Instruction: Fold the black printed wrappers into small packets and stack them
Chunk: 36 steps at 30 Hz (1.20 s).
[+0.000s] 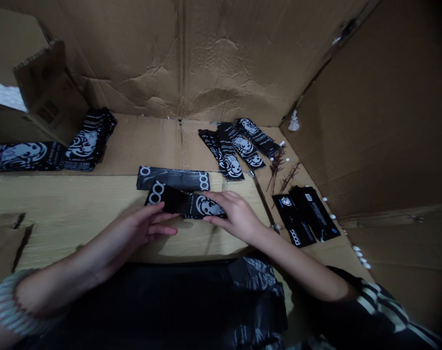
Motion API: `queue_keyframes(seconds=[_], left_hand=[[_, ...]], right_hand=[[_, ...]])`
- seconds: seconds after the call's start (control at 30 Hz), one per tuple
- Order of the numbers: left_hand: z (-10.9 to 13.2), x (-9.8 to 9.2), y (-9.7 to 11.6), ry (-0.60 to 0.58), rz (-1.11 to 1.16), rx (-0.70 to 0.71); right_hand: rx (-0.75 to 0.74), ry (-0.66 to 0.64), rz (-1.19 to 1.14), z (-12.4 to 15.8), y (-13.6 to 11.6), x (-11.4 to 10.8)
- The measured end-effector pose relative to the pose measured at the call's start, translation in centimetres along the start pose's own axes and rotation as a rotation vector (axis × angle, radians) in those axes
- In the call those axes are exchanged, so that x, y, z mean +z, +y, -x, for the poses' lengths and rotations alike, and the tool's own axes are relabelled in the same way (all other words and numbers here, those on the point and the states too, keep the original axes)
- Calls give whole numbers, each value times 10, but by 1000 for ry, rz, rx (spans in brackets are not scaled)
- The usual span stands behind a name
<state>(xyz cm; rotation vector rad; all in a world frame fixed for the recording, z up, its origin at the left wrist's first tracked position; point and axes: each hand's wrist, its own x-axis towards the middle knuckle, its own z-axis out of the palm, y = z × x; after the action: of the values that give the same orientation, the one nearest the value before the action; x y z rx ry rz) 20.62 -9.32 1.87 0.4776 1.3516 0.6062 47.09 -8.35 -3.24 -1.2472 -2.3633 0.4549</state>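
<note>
My right hand (237, 216) pinches the right end of a flat black packet (175, 200) with a white face-like print, thumb below and fingers above. At the packet's left end, by a white looped print, is my left hand (148, 224). Its fingers are apart and stretched out, with the thumb and a fingertip at the packet's lower edge; whether they press on it I cannot tell. Just behind lies another black packet (173, 179) with looped prints at both ends. A large black plastic sheet or bag (177, 296) lies nearest to me.
Several printed packets (239, 143) are fanned out at the back. More packets (84, 146) lie by a cardboard box (49, 97) at left. Black cards or pouches (308, 214) rest at right, beside reddish-brown twigs (277, 167). Cardboard walls (224, 58) rise behind and at right.
</note>
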Motion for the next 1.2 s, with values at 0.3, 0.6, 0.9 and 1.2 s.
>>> queue_keyframes(seconds=[0.3,0.6,0.9,1.2], left_hand=[[-4,0,-1,7,16,70],[-4,-1,0,16,-3,51],[-7,-4,0,20,-3,100],[-20,-15,-9,35,-127,174]], right_hand=[[-159,-49,201,-3,-4,8],[-282,-95,215,4,0,0],[-342,-73,145,-1,6,12],[-365,-111,154,-5,8,16]])
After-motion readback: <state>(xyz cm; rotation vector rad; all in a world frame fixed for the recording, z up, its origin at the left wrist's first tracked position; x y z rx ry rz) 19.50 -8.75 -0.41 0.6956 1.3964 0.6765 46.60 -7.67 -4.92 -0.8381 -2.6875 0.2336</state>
